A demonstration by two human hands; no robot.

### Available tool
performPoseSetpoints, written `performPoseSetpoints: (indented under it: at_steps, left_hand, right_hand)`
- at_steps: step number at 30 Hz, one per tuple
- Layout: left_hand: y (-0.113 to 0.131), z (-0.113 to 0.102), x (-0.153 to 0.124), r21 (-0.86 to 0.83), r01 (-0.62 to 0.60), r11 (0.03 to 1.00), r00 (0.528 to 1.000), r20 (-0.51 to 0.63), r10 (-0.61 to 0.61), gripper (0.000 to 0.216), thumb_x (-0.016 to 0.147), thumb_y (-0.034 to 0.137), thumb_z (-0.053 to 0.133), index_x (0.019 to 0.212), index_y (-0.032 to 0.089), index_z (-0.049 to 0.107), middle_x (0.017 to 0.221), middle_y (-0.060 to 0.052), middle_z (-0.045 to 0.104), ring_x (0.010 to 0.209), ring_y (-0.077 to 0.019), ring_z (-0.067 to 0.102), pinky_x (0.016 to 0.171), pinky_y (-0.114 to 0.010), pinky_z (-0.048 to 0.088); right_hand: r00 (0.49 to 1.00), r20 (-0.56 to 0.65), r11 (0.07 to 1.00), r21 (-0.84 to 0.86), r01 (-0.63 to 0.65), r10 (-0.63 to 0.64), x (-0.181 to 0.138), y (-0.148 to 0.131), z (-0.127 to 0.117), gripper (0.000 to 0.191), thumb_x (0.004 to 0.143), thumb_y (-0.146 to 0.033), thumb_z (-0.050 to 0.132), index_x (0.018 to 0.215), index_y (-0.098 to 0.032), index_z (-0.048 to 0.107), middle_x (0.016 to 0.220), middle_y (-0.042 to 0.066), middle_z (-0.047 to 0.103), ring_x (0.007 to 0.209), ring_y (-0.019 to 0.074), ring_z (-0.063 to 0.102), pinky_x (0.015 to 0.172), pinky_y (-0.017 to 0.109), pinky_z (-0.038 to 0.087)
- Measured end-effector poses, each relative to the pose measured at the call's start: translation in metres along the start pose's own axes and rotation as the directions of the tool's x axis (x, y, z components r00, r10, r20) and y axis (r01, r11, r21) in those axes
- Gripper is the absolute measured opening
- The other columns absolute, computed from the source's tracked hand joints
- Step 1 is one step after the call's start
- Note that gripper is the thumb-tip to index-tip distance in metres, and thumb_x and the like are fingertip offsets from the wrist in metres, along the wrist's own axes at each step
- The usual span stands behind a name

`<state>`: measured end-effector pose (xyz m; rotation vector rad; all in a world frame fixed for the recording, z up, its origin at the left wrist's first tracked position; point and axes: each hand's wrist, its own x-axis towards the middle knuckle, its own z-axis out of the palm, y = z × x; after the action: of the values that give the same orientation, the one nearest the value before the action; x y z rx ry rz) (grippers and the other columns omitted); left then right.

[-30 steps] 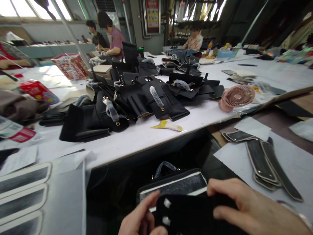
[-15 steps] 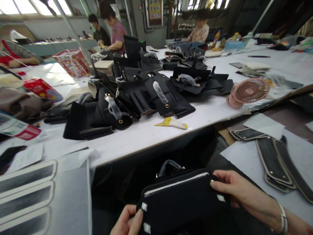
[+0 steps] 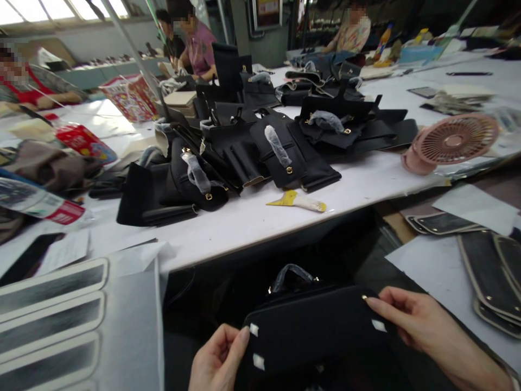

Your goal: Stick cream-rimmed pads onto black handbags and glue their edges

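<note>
I hold a black bag panel [image 3: 313,331] with small white tabs low in the view, in front of the table's edge. My left hand [image 3: 217,361] grips its left edge, thumb by the two white tabs. My right hand [image 3: 423,331] pinches its upper right corner beside a small gold stud. A plastic-wrapped handle [image 3: 291,274] with gold fittings pokes up just behind the panel.
A pile of black bag parts [image 3: 252,146] covers the white table [image 3: 252,222]. A yellow scraper [image 3: 297,201] lies near its front edge, a pink fan [image 3: 451,141] to the right. Dark strips [image 3: 492,271] lie right, padded strips [image 3: 49,309] left. Several people work at the far end.
The panel has been turned and lowered so its plain black face shows, hiding the white-edged piece. My right hand moved from on top of it to its right corner. The view shifted.
</note>
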<state>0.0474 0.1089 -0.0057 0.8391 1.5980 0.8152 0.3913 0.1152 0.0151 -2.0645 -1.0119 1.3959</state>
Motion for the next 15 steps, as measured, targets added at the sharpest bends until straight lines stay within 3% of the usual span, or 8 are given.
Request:
performPoseSetpoints:
  at_steps: [8,13,15]
  left_hand:
    - [0.001,0.002,-0.001,-0.075,0.109,0.991,0.994,-0.017,-0.111,0.056,0.064,0.067,0.078,0.062,0.015,0.057,0.053,0.008,0.035,0.051,-0.0058,0.023,0.047,-0.019,0.022]
    - [-0.002,0.003,0.001,-0.134,0.135,0.982,0.99,-0.033,-0.141,0.056,0.063,0.066,0.08,0.063,0.015,0.057,0.055,0.006,0.041,0.051,-0.0054,0.026,0.045,-0.018,0.019]
    - [-0.003,0.003,0.002,-0.14,0.139,0.98,0.989,-0.028,-0.144,0.056,0.063,0.065,0.08,0.064,0.015,0.057,0.056,0.006,0.042,0.051,-0.0052,0.026,0.044,-0.018,0.018]
  right_hand:
    - [0.989,-0.047,0.982,0.134,-0.135,0.142,0.004,0.008,0.007,0.064,0.048,-0.078,0.076,0.057,-0.018,0.054,0.051,-0.006,0.034,0.044,0.0052,0.027,0.041,0.019,0.019]
    - [0.987,0.001,0.958,0.239,-0.158,0.162,0.007,0.028,0.007,0.059,0.055,-0.072,0.078,0.061,-0.02,0.052,0.052,-0.006,0.035,0.044,0.0059,0.026,0.038,0.019,0.02]
    - [0.994,-0.025,0.971,0.22,-0.096,0.104,0.009,0.036,0.007,0.055,0.06,-0.07,0.077,0.062,-0.021,0.052,0.052,-0.006,0.036,0.043,0.0067,0.027,0.037,0.019,0.022]
